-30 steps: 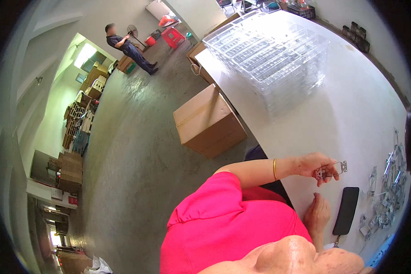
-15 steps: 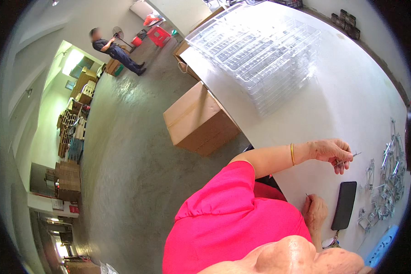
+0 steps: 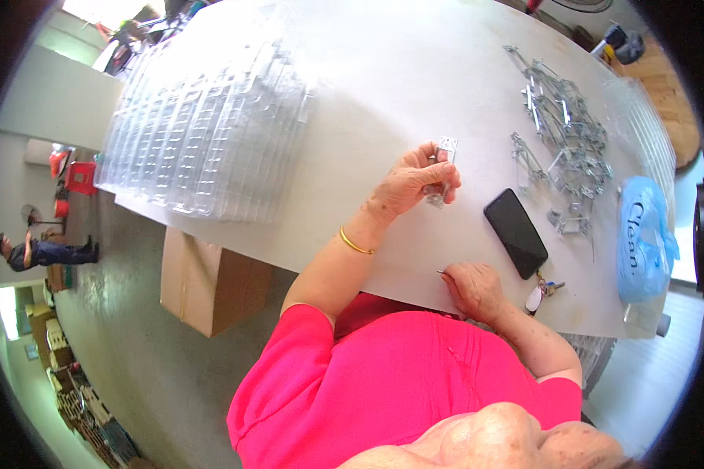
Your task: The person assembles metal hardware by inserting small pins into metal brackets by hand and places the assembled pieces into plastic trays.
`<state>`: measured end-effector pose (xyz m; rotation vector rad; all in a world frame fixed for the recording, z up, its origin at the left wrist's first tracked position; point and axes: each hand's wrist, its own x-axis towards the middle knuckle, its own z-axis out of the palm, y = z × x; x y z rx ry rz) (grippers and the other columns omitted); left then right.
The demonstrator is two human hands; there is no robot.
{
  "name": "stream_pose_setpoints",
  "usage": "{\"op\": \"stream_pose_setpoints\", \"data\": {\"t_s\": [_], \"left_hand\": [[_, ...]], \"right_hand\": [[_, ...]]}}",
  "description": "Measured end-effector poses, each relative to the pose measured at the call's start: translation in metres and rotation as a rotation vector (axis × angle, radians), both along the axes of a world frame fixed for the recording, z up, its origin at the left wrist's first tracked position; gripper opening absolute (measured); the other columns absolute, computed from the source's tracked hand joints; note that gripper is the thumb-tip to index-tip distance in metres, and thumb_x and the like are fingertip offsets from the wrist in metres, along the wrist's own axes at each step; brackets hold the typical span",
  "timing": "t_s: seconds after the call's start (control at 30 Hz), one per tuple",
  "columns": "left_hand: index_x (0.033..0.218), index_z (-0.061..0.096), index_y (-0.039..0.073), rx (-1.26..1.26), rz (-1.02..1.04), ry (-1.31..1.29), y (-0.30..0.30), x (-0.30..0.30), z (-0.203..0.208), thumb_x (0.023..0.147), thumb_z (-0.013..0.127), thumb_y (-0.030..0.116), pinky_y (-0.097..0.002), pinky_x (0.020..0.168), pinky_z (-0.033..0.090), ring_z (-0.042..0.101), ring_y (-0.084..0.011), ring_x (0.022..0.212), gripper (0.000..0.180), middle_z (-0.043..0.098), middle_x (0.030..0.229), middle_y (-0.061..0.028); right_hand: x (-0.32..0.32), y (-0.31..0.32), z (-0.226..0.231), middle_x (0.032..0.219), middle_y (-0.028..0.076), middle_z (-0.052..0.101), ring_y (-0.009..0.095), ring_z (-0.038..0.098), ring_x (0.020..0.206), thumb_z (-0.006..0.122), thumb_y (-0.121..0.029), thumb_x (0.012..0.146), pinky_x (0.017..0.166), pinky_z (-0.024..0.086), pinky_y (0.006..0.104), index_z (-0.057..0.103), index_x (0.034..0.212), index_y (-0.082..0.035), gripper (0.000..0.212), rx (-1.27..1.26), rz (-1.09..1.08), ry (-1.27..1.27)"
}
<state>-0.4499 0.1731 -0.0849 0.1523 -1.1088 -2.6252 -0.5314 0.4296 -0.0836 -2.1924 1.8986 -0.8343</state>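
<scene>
Your left hand (image 3: 411, 184) holds a small metal clip (image 3: 443, 156) pinched in a closed grip above the desk (image 3: 383, 70), while your right hand (image 3: 473, 288), nearer your body, pinches a thin pin (image 3: 441, 273) pointing left.

White table (image 3: 383, 62) bears a stack of clear plastic trays (image 3: 203, 125) at its far left. A black phone (image 3: 515, 232) lies near the front edge, keys (image 3: 544, 291) just beside it. A blue plastic bag (image 3: 643, 238) sits at the right end. A cardboard box (image 3: 211, 285) stands on the grey floor (image 3: 141, 367) below. A person (image 3: 43, 252) stands well apart.
</scene>
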Motion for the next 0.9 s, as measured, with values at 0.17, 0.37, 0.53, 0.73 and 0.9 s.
{"op": "stream_pose_setpoints", "data": {"t_s": [0.17, 0.37, 0.53, 0.73, 0.9], "left_hand": [[0.098, 0.052, 0.011, -0.024, 0.024, -0.028, 0.004, -0.003, 0.002, 0.1, 0.067, 0.016, -0.0309, 0.06, 0.052, 0.067, -0.0223, 0.068, 0.016, 0.07, 0.09, -0.0133], [0.105, 0.056, 0.008, 0.111, 0.025, -0.011, 0.003, -0.004, -0.001, 0.111, 0.038, 0.031, -0.0338, 0.066, 0.055, 0.068, -0.0236, 0.075, 0.03, 0.071, 0.098, -0.0188], [0.108, 0.057, 0.009, 0.261, -0.051, 0.055, 0.001, -0.003, -0.006, 0.112, 0.03, 0.036, -0.0375, 0.074, 0.055, 0.068, -0.026, 0.085, 0.038, 0.07, 0.11, -0.0229], [0.112, 0.058, 0.01, 0.305, -0.032, 0.05, -0.001, -0.005, -0.005, 0.111, 0.033, 0.035, -0.0389, 0.077, 0.055, 0.068, -0.0281, 0.091, 0.035, 0.068, 0.117, -0.0248], [0.113, 0.058, 0.01, 0.331, -0.027, 0.085, -0.004, -0.006, -0.007, 0.111, 0.036, 0.034, -0.039, 0.077, 0.055, 0.068, -0.0284, 0.088, 0.032, 0.068, 0.117, -0.0251]], "right_hand": [[0.002, 0.0, 0.001, 0.071, 0.008, 0.056, 0.027, 0.059, 0.063, 0.073, -0.01, 0.085, 0.058, 0.046, 0.0394, 0.058, 0.094, -0.008, 0.018, -0.026, -0.003, 0.056], [0.002, 0.0, -0.001, 0.072, 0.008, 0.058, 0.027, 0.06, 0.064, 0.073, -0.011, 0.085, 0.059, 0.047, 0.0388, 0.057, 0.095, -0.008, 0.019, -0.038, 0.004, 0.05], [0.006, 0.001, -0.002, 0.072, 0.008, 0.058, 0.028, 0.06, 0.062, 0.073, -0.01, 0.085, 0.059, 0.047, 0.0398, 0.057, 0.096, -0.007, 0.019, -0.044, -0.009, 0.037], [0.005, 0.0, -0.002, 0.071, 0.008, 0.058, 0.029, 0.06, 0.063, 0.073, -0.009, 0.084, 0.059, 0.048, 0.0405, 0.058, 0.098, -0.007, 0.021, -0.048, -0.026, 0.036], [0.004, 0.005, -0.008, 0.077, 0.01, 0.062, 0.031, 0.063, 0.067, 0.073, -0.007, 0.084, 0.063, 0.051, 0.0418, 0.061, 0.101, -0.008, 0.021, -0.034, -0.076, 0.013]]}}
